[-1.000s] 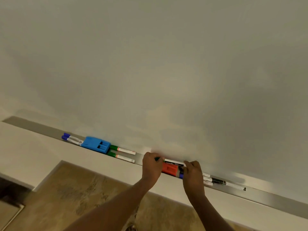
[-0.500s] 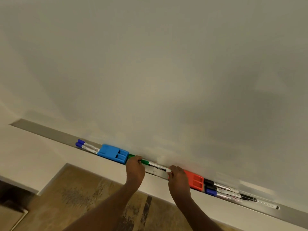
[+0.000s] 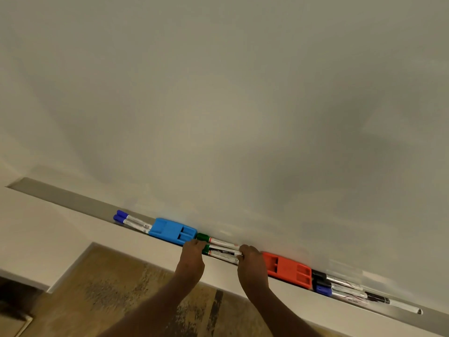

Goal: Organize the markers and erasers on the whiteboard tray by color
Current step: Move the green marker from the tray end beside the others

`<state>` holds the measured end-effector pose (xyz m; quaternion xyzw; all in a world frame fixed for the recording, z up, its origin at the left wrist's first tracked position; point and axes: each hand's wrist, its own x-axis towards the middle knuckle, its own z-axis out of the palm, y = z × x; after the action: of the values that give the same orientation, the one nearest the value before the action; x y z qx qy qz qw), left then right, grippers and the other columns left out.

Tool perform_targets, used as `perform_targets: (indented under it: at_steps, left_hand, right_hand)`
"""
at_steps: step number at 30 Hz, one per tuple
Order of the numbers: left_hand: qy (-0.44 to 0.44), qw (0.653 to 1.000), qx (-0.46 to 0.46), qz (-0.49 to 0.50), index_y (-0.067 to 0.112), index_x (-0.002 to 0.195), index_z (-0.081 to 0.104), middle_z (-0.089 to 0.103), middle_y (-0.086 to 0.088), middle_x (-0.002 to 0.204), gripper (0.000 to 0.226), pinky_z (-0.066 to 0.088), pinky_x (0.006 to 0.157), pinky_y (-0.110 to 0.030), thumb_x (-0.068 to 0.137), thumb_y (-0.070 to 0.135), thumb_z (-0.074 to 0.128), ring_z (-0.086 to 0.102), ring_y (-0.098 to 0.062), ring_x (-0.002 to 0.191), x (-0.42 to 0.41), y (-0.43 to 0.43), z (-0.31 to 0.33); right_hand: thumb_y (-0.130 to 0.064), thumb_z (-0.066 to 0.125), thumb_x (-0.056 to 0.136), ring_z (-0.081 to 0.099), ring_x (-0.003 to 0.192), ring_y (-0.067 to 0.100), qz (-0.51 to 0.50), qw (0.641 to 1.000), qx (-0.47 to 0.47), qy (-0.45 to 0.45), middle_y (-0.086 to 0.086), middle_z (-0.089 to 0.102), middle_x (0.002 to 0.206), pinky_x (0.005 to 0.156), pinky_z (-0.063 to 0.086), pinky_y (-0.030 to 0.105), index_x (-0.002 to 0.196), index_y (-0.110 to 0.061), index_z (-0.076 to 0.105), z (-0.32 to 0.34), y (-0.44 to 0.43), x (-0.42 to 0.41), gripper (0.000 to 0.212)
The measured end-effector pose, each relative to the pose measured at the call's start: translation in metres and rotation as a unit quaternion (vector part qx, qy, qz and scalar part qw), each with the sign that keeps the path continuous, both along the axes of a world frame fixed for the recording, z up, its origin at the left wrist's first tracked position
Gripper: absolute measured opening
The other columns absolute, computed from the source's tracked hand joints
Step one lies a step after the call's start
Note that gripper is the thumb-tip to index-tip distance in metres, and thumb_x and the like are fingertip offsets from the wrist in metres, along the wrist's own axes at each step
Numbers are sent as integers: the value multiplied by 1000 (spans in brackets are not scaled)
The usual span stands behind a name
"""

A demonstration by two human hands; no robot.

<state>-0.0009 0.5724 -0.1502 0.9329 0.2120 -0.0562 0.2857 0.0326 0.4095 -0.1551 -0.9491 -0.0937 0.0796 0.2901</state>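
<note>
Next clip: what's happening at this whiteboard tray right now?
A person is sorting the tray by color. Both hands are on the green markers in the middle: the left hand at the capped ends, the right hand at the other ends, apparently lining them up. To the left lie two blue markers and the blue eraser. To the right sits the red eraser, then a group of black-capped markers with one blue-capped marker still mixed in.
</note>
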Motion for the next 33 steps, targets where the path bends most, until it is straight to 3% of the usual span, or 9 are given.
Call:
perform_targets:
  at_steps: [9,13,17,21,23,25,27,29,33]
  left_hand:
    - [18,1000,2,-13,12,138,40,45,-8,138,49,33,112,-28,91,1,48,41,-19,128,8,4,-3]
    - [3,998,-9,-61,8,124,52,50,-18,129,43,42,104,-42,83,-8,49,47,-30,119,13,9,-9]
    - [-13,997,36,-67,5,116,53,52,-19,123,23,51,98,-44,96,10,44,56,-27,107,16,7,-17]
    - [-52,996,22,-69,5,126,50,49,-18,130,35,46,99,-39,92,3,42,49,-34,119,16,6,-20]
    - [-56,996,47,-48,6,124,50,51,-17,121,30,53,85,-32,96,10,41,54,-30,112,16,1,-18]
    - [-49,998,42,-27,6,120,53,52,-18,119,27,53,79,-28,94,6,43,55,-28,107,16,-4,-10]
    - [-46,997,30,-48,2,120,55,49,-22,128,38,46,98,-42,84,-7,48,47,-36,119,19,-8,-10]
    - [-42,996,40,-63,2,118,57,50,-21,129,39,41,102,-43,81,-8,50,44,-36,121,21,-15,-7]
    - [-51,993,64,-86,14,105,61,59,-6,116,22,46,92,-27,86,26,61,54,-19,106,30,-38,7]
  right_hand:
    - [-5,51,93,56,91,14,-24,999,20,31,5,63,106,77,44,19,114,-14,61,-7,8,1,25]
    - [-2,47,94,55,93,15,-24,999,19,32,7,62,107,80,44,20,113,-12,61,-12,10,4,26]
    - [1,44,91,56,96,20,-4,999,-12,32,10,62,109,87,48,28,112,-11,60,-14,10,7,29]
    - [0,43,92,52,112,20,19,999,-21,34,9,58,124,100,40,26,125,-12,54,-15,9,5,37]
    - [0,44,92,49,117,19,28,999,-21,29,9,56,129,104,37,26,128,-12,52,-15,9,4,39]
    - [2,47,91,50,115,20,28,999,-20,20,9,56,127,103,38,27,127,-12,52,-15,8,4,39]
    - [1,48,90,52,112,20,26,999,-26,9,9,57,124,102,41,28,125,-12,54,-14,6,6,37]
    - [-1,51,89,54,108,22,35,999,-40,-4,10,59,119,98,44,30,120,-11,57,-12,3,10,33]
    - [4,56,78,59,91,29,57,995,-64,-50,14,66,99,80,48,37,97,-8,65,-3,-6,13,24]
